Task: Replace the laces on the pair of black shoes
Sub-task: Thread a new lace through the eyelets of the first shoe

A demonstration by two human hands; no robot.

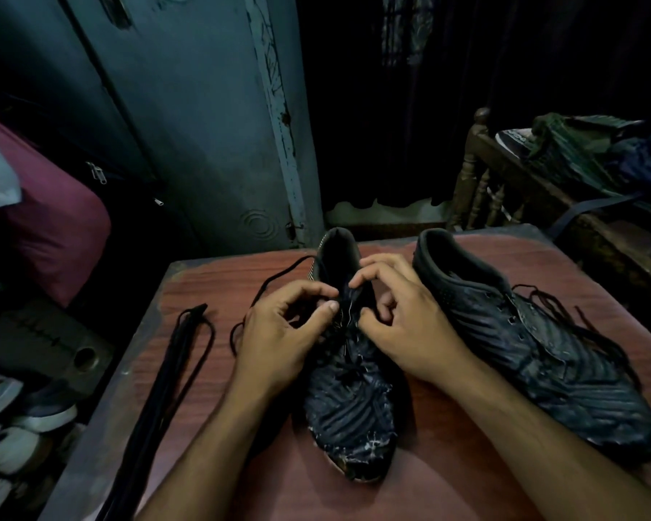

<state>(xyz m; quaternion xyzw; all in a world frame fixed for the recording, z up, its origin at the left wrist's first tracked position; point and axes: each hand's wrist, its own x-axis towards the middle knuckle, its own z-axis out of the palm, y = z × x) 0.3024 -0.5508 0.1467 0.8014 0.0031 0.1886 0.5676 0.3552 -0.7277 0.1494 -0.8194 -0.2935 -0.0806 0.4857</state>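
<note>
Both hands work at the middle black shoe [348,400]: left hand [279,340] pinches its lace [275,280], right hand [403,325] curls fingers onto the eyelets. The 2nd shoe [534,344] lies at 3 o'clock, spare laces [173,370] at 9 o'clock.

I see two worn black shoes: middle shoe [348,400] half-laced, right shoe [542,355] loosely laced; spare laces [173,366] lie left.
</note>
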